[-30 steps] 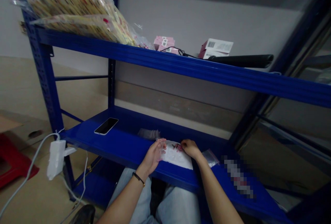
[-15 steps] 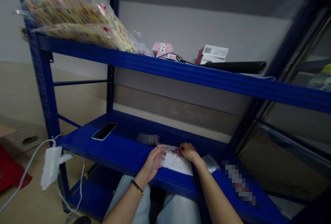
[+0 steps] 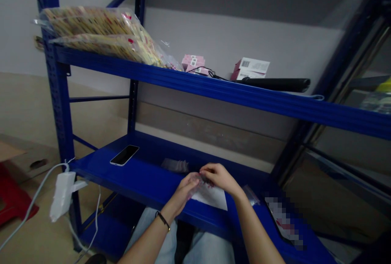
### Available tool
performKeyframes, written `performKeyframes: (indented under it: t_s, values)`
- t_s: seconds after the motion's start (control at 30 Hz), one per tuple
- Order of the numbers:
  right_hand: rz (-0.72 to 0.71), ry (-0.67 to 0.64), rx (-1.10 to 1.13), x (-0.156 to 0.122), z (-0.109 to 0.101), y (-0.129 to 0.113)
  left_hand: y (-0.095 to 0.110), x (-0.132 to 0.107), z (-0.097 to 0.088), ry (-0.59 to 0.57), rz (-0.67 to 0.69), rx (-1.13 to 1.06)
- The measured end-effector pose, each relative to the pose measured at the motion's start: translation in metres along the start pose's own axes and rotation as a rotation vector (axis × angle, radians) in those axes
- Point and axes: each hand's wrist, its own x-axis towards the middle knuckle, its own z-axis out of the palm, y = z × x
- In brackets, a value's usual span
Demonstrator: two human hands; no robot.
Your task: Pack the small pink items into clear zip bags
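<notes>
My left hand [image 3: 185,188] and my right hand [image 3: 217,176] meet over the lower blue shelf [image 3: 143,172], fingers pinched together on a small clear bag [image 3: 201,179] with red and pink bits inside. Under the hands lies a white sheet [image 3: 214,197] on the shelf. A black band sits on my left wrist. What exactly the fingertips grip is partly hidden by the hands themselves.
A black phone [image 3: 124,155] lies on the shelf to the left; a clear packet [image 3: 175,164] behind the hands and another [image 3: 252,195] to the right. The upper shelf [image 3: 214,89] carries bagged goods [image 3: 100,32], pink boxes [image 3: 193,61], a white box [image 3: 252,67] and a black tube [image 3: 275,83]. A white charger [image 3: 62,188] hangs at left.
My hands have come together and lifted off the white sheet, picking up the small bag between the fingertips. The view has shifted slightly to the right.
</notes>
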Motion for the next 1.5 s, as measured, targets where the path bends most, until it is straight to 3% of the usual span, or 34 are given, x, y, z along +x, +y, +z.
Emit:
performKeyframes:
  t_s: [0.07,0.13,0.27,0.37,0.5,0.63,0.8,0.9,0.97,1.1,1.2,1.33,1.4,1.5]
  values:
    - [-0.056,0.009,-0.06,0.002,0.003,-0.006,0.002,-0.002,0.0,-0.022,-0.003,0.011]
    - [-0.048,0.098,-0.132,0.003,0.002,0.003,0.005,-0.003,-0.004,-0.015,0.003,0.0]
    - [0.211,0.222,-0.287,0.004,0.003,0.05,0.011,-0.002,-0.017,0.015,0.025,-0.155]
    - [0.359,0.159,-0.355,0.005,0.013,0.083,0.015,0.001,-0.023,0.004,0.012,-0.28]
    - [0.437,0.074,-0.396,0.012,0.027,0.103,0.026,0.002,-0.024,-0.002,-0.005,-0.413]
    - [0.488,0.019,-0.428,0.02,0.031,0.111,0.056,0.002,-0.014,-0.024,0.017,-0.497]
    - [0.527,-0.01,-0.443,0.027,0.036,0.116,0.115,0.003,0.017,-0.102,0.035,-0.493]
    - [0.52,0.002,-0.427,0.029,0.034,0.111,0.139,0.003,0.033,-0.124,0.061,-0.448]
    - [0.497,0.031,-0.406,0.03,0.027,0.103,0.141,0.001,0.036,-0.133,0.096,-0.356]
    - [0.389,0.118,-0.314,0.031,0.004,0.072,0.116,0.0,0.026,-0.067,0.173,0.054]
    - [0.217,0.164,-0.161,0.029,-0.01,0.036,0.087,0.001,0.017,-0.022,0.191,0.273]
    - [-0.056,0.059,0.046,0.021,-0.018,-0.011,0.064,0.001,0.016,-0.037,0.182,0.284]
    - [-0.113,0.001,0.032,0.014,-0.019,-0.026,0.06,0.0,0.017,-0.046,0.161,0.264]
    - [-0.174,0.027,0.042,0.0,-0.017,-0.035,0.06,-0.004,0.017,-0.061,0.051,0.219]
